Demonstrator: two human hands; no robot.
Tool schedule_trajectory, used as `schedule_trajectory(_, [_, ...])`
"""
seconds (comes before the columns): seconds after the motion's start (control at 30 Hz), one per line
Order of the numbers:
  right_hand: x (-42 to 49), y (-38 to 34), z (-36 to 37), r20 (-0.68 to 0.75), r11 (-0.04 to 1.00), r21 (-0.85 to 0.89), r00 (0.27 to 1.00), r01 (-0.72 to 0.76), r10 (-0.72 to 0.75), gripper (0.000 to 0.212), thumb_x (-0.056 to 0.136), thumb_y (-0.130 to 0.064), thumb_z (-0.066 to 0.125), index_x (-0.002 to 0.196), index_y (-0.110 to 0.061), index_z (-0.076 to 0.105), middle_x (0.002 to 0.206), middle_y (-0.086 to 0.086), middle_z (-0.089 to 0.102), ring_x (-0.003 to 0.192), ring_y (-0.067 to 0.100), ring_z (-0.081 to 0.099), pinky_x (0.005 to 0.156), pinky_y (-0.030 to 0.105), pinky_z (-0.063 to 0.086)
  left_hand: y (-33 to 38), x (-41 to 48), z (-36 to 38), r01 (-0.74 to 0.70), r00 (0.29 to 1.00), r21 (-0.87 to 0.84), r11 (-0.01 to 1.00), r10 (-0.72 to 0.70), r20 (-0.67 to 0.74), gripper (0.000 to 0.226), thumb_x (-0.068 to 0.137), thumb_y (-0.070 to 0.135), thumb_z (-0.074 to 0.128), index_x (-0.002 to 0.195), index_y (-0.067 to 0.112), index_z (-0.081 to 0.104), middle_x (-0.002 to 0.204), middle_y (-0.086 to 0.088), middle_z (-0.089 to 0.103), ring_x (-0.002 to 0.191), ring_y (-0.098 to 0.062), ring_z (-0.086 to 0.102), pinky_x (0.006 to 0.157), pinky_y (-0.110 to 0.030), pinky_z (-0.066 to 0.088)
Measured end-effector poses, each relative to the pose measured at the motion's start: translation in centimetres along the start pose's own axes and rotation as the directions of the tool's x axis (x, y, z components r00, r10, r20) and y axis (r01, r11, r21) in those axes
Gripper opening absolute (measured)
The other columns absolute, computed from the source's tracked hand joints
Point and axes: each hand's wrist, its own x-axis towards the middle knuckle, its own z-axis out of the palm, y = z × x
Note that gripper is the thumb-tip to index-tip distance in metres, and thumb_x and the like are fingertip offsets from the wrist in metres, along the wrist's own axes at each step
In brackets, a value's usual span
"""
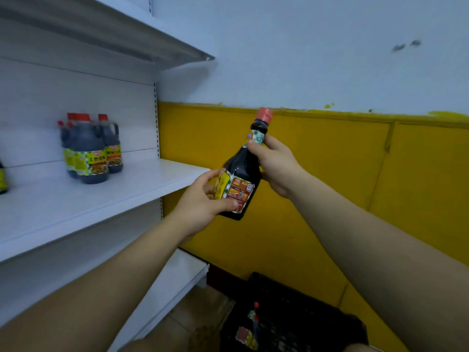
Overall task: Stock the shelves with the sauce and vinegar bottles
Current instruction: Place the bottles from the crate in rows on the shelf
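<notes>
A dark sauce bottle with a red cap and a yellow and red label is tilted in the air, just right of the white middle shelf. My left hand grips its lower body over the label. My right hand holds its neck below the cap. Three dark jugs with red caps and yellow labels stand together on that shelf near the back. Part of another dark bottle shows at the left edge.
A black crate sits on the floor at the lower right with one more bottle lying in it. A yellow wall panel is behind my hands. An upper shelf overhangs, and a lower shelf juts out below.
</notes>
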Motion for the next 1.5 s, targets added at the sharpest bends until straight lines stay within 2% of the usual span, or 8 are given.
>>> schedule_trajectory(0.13, [0.5, -0.9, 3.2, 0.019, 0.996, -0.092, 1.000, -0.005, 0.007, 0.040, 0.084, -0.032, 0.071, 0.116, -0.021, 0.049, 0.105, 0.004, 0.067, 0.090, 0.022, 0.067, 0.072, 0.041, 0.055, 1.2, -1.5, -1.4, -0.122, 0.976, 0.248, 0.961, 0.162, -0.146, 0.064, 0.067, 0.018, 0.083, 0.111, 0.043, 0.042, 0.093, 0.024, 0.054, 0.077, 0.018, 0.056, 0.056, -0.003, 0.043])
schedule_trajectory(0.27, [0.6, -1.1, 6.2, 0.111, 0.997, 0.079, 0.994, -0.007, -0.002, 0.044, 0.086, -0.024, 0.070, 0.123, -0.022, 0.047, 0.102, 0.009, 0.069, 0.079, 0.020, 0.071, 0.057, 0.028, 0.054, 2.5, -3.7, -5.1, 0.017, 0.987, 0.220, 0.975, 0.019, -0.160, 0.057, 0.076, 0.021, 0.075, 0.124, 0.035, 0.049, 0.109, 0.004, 0.063, 0.096, -0.010, 0.063, 0.084, -0.028, 0.053])
schedule_trajectory(0.37, [0.3, -1.3, 8.9, 0.244, 0.979, 0.202, 0.969, -0.022, -0.029, 0.038, 0.088, -0.022, 0.067, 0.122, -0.022, 0.048, 0.100, 0.009, 0.069, 0.071, 0.016, 0.071, 0.050, 0.024, 0.052, 3.5, -5.6, -7.6, 0.096, 0.986, 0.081, 0.992, -0.083, -0.145, 0.058, 0.080, 0.009, 0.070, 0.129, 0.027, 0.048, 0.107, -0.003, 0.069, 0.096, -0.020, 0.068, 0.081, -0.032, 0.056])
schedule_trajectory(0.57, [-0.9, -2.7, 15.3, 0.492, 0.986, 0.146, 0.858, 0.084, -0.146, 0.020, 0.094, -0.029, 0.059, 0.112, -0.032, 0.053, 0.100, 0.002, 0.068, 0.084, 0.019, 0.069, 0.061, 0.031, 0.053, 4.6, -10.4, -10.8, 0.073, 0.893, 0.097, 0.993, -0.022, -0.449, 0.069, 0.072, 0.003, 0.076, 0.131, 0.021, 0.045, 0.106, -0.011, 0.066, 0.093, -0.023, 0.068, 0.075, -0.033, 0.057])
schedule_trajectory(0.77, [-3.4, -3.2, 21.9, 0.761, 0.991, -0.061, 0.648, 0.120, -0.031, 0.059, 0.086, -0.034, 0.068, 0.134, -0.040, 0.034, 0.113, 0.004, 0.063, 0.090, 0.027, 0.067, 0.066, 0.047, 0.058, 5.1, -16.2, -15.2, 0.182, 0.735, 0.225, 0.957, 0.020, -0.677, 0.071, 0.070, 0.010, 0.080, 0.126, 0.032, 0.043, 0.108, -0.004, 0.062, 0.099, -0.018, 0.062, 0.089, -0.041, 0.051])
schedule_trajectory(1.07, [-5.9, -2.1, 32.9, 0.786, 0.993, 0.116, 0.610, 0.015, -0.101, 0.038, 0.081, -0.016, 0.071, 0.093, -0.043, 0.048, 0.100, -0.005, 0.066, 0.085, 0.020, 0.067, 0.067, 0.043, 0.056, 4.7, -20.9, -22.3, 0.382, 0.677, 0.384, 0.841, 0.028, -0.736, 0.057, 0.078, 0.023, 0.074, 0.126, 0.037, 0.047, 0.107, 0.014, 0.065, 0.102, -0.009, 0.062, 0.084, -0.023, 0.049])
schedule_trajectory(1.23, [-4.5, 0.6, 38.3, 0.762, 0.988, 0.114, 0.630, 0.103, -0.153, 0.049, 0.075, -0.013, 0.071, 0.110, -0.039, 0.051, 0.100, -0.006, 0.067, 0.091, 0.019, 0.066, 0.078, 0.039, 0.055, 3.2, -21.9, -28.4, 0.653, 0.631, 0.357, 0.667, -0.220, -0.744, 0.083, 0.082, 0.051, 0.063, 0.148, 0.032, 0.016, 0.150, 0.001, 0.034, 0.137, -0.019, 0.034, 0.100, -0.031, 0.032])
schedule_trajectory(1.5, [-0.7, 5.6, 45.6, 0.781, 0.992, 0.092, 0.612, 0.086, -0.125, 0.053, 0.080, -0.011, 0.072, 0.117, -0.040, 0.049, 0.092, -0.017, 0.066, 0.082, 0.000, 0.063, 0.065, 0.022, 0.048, -0.6, -23.7, -37.0, 0.846, 0.508, 0.533, -0.003, -0.295, -0.809, 0.079, 0.084, 0.072, 0.034, 0.149, 0.028, 0.019, 0.158, -0.001, 0.014, 0.145, -0.024, 0.009, 0.115, -0.047, 0.009])
